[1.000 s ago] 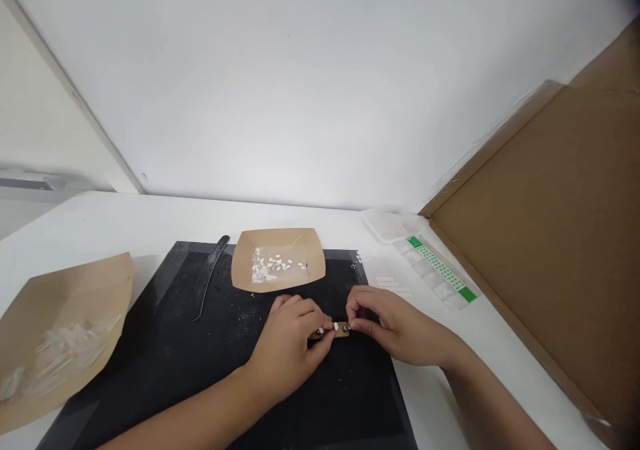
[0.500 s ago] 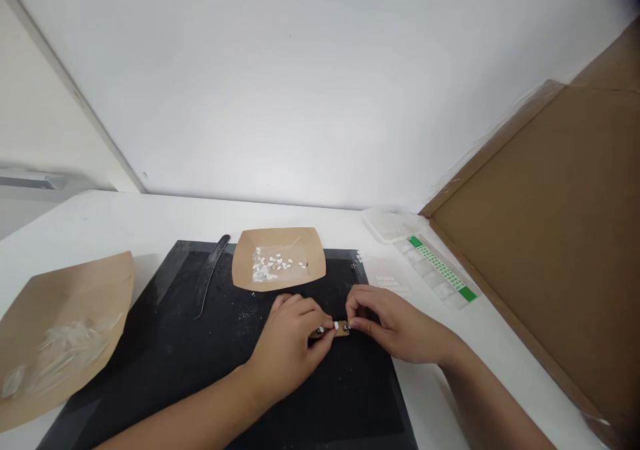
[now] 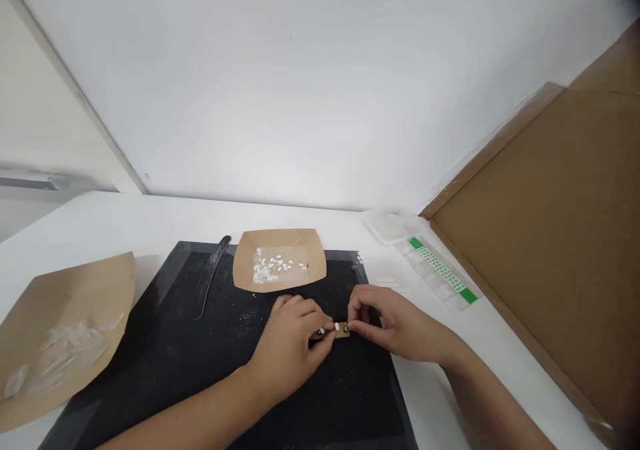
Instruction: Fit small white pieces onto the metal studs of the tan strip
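Brown piece [image 3: 343, 331] on black mat [image 3: 185, 343], toward mat's right edge, partly hidden by left hand [image 3: 293, 343], grip closed on it. Right hand [image 3: 390, 325] at mat's right edge, fingertips pinched; contents too small to tell.

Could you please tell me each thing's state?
Left hand, holding tan rectangular block
Right hand, pinched at block's right end
Brown paper middle tray, open, holding white ovals
Brown paper left tray, open, holding clear plastic
Black rectangular mat, flat
Curved black tool, lying on mat

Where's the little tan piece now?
The tan piece is right of centre in the head view, over the black mat, between the left hand and right hand.
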